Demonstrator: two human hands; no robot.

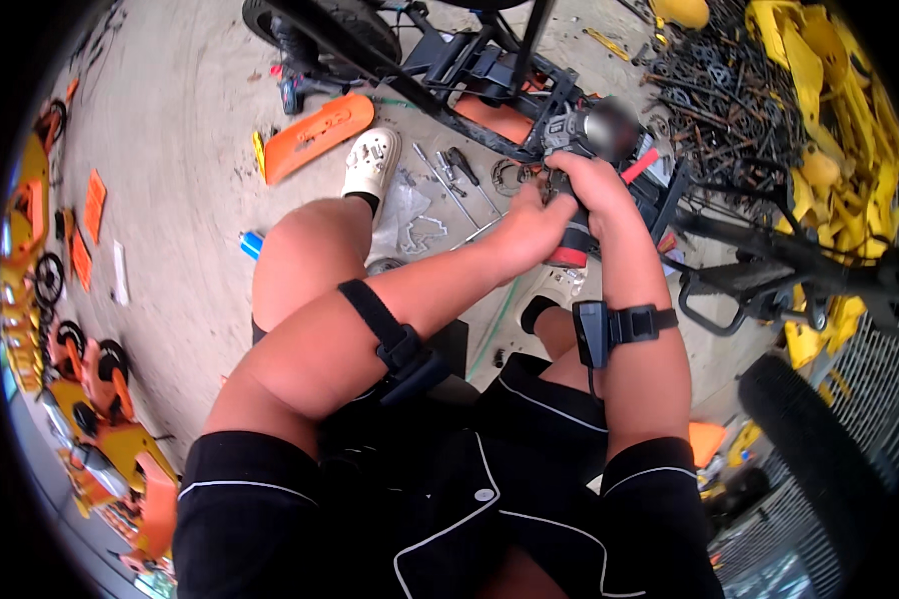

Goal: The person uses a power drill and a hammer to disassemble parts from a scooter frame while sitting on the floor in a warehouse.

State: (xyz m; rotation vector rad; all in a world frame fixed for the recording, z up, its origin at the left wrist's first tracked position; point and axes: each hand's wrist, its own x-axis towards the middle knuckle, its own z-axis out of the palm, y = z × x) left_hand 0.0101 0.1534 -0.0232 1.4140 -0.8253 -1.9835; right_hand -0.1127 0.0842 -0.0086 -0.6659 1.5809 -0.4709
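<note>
A black cordless power tool with a red-edged base (568, 257) is held in front of me, close to a black scooter or bike frame (489, 75). My left hand (537, 228) is closed against the tool's grip from the left. Above it, my right hand (587, 182) wraps over the tool's upper part, thumb side toward the frame. A grey mechanical part (566, 130) of the frame lies just beyond my fingers; a round blurred patch beside it cannot be made out. My fingertips are partly hidden.
An orange curved panel (318, 138) lies left of my shoe (372, 162). Screwdrivers and rods (459, 165) lie on the floor between my feet. A pile of dark metal parts (724, 100) and yellow panels (834, 90) stand at the right. Orange-yellow vehicles (120, 419) line the left.
</note>
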